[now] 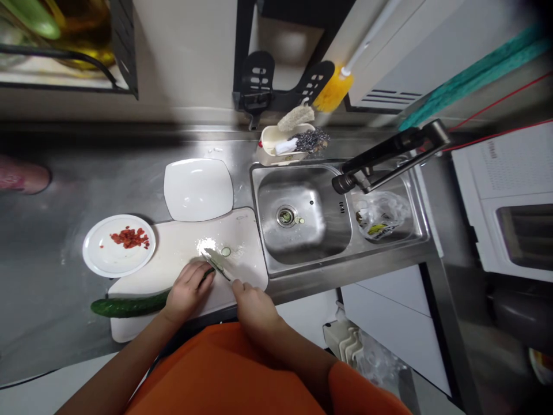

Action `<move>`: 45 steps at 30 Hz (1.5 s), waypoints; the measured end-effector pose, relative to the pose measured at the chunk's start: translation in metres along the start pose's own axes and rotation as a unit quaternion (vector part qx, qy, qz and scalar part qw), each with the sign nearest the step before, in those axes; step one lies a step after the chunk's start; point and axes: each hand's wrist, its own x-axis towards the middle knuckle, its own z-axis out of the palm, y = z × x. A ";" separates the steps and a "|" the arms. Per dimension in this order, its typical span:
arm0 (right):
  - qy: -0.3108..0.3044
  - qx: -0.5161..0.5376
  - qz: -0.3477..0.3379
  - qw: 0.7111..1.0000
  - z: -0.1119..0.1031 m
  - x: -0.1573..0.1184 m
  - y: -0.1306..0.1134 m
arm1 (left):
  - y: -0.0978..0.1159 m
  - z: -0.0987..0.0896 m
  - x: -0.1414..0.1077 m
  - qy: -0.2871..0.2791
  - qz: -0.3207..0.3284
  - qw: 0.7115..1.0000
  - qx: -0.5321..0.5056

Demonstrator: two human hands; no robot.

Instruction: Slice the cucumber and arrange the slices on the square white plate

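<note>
A long green cucumber [129, 305] lies along the front of the white cutting board [173, 236], its far left end past the board's edge. My left hand [189, 290] is closed over the cucumber's right end, fingers curled near the cut face. In my right hand [254, 305] is the handle of a knife [219, 264], whose blade rests against the cucumber's cut end beside my left fingertips. One thin cucumber slice [226, 252] lies flat on the board just beyond the blade.
A round white plate [97, 251] with chopped red pieces [129, 237] overlaps the board's left side. Behind the board sits a square white dish [199, 190]. To the right are a steel sink [311, 248], a black faucet [371, 158] and a plastic bag [384, 213].
</note>
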 end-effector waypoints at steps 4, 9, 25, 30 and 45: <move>0.008 -0.012 -0.003 1.000 0.005 0.013 -0.003 | 0.001 0.000 0.000 -0.003 -0.001 1.000 0.003; 0.039 -0.018 -0.013 0.999 0.014 0.030 -0.008 | -0.001 0.001 -0.001 -0.003 0.003 1.000 -0.004; 0.012 0.003 0.027 1.000 0.009 0.009 0.010 | -0.001 0.000 -0.003 0.002 0.004 1.000 -0.023; 0.007 0.001 0.015 1.000 0.005 -0.008 0.007 | -0.002 0.000 -0.003 0.001 0.003 1.000 -0.013; -0.015 0.007 0.022 1.000 -0.001 -0.016 0.003 | 0.000 -0.001 -0.001 0.005 0.010 1.000 -0.003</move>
